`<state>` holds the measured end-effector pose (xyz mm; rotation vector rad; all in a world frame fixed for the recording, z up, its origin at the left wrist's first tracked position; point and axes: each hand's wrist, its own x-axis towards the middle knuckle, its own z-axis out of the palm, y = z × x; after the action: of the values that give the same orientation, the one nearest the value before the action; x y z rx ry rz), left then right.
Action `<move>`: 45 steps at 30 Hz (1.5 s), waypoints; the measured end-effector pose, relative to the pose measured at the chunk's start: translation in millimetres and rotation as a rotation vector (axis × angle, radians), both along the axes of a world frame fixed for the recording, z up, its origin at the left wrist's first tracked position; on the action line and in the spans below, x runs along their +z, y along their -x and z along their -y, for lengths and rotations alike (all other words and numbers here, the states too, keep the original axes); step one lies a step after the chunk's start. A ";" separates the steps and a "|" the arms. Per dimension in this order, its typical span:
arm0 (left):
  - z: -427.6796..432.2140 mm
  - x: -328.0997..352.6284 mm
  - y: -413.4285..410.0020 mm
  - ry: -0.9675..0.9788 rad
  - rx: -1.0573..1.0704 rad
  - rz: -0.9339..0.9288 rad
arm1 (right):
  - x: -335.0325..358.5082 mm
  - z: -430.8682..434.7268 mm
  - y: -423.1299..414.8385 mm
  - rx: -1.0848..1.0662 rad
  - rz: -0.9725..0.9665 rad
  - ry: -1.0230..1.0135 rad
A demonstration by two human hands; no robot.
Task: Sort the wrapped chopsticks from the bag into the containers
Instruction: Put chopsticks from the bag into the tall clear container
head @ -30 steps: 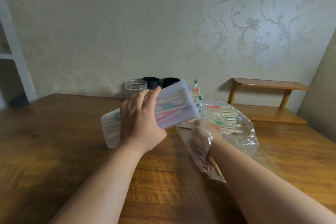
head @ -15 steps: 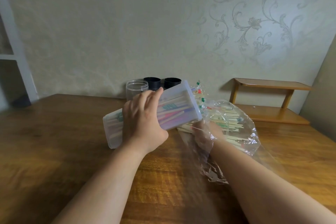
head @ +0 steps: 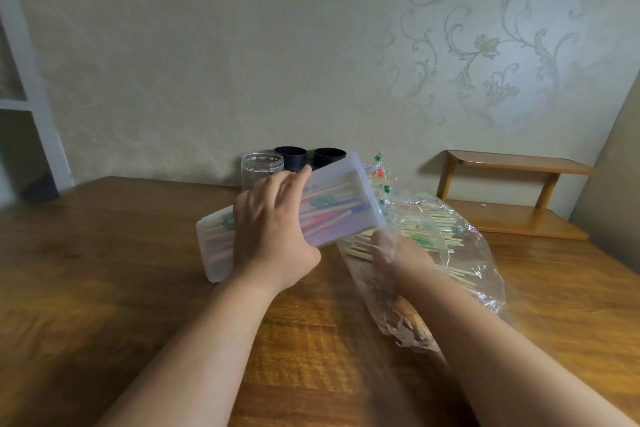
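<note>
Inside clear bag (head: pixel 486 282), pale wrapped chopsticks (head: pixel 439 219)

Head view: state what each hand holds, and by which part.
Left hand grips the translucent chopstick box round its middle. Right hand is inside the plastic bag; its grip cannot be told.

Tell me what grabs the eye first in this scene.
The left hand grips a translucent plastic box, held tilted over the wooden table, with coloured wrapped chopsticks showing through its wall. Just right of it, the right hand is inside a clear plastic bag that lies on the table and holds a chopstick pile. Behind, by the wall, stand a clear jar and two black cups.
</note>
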<state>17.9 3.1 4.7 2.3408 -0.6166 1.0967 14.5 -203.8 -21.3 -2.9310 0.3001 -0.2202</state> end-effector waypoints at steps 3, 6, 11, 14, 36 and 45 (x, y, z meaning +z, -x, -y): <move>0.5 0.5 0.9 0.004 0.007 -0.004 | 6.9 -3.6 14.7 -0.028 0.040 -0.016; 0.6 1.7 1.8 0.009 0.007 -0.002 | 16.0 -5.2 31.1 -0.030 0.057 0.066; -2.0 4.2 3.3 0.020 0.017 -0.028 | 34.8 -6.9 50.3 0.066 -0.005 0.024; -1.4 5.0 3.8 0.006 0.035 -0.029 | 46.4 -3.5 58.7 0.086 -0.003 0.031; -2.3 5.5 1.4 0.025 0.043 -0.083 | 82.6 -9.0 96.6 0.177 0.815 0.311; -2.8 3.1 2.0 -0.065 0.038 -0.018 | 60.4 -0.8 68.7 0.118 0.973 0.272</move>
<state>15.9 5.8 7.8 2.4244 -0.6119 1.0860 -54.2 -203.0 39.1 -2.6499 -0.0641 -1.6697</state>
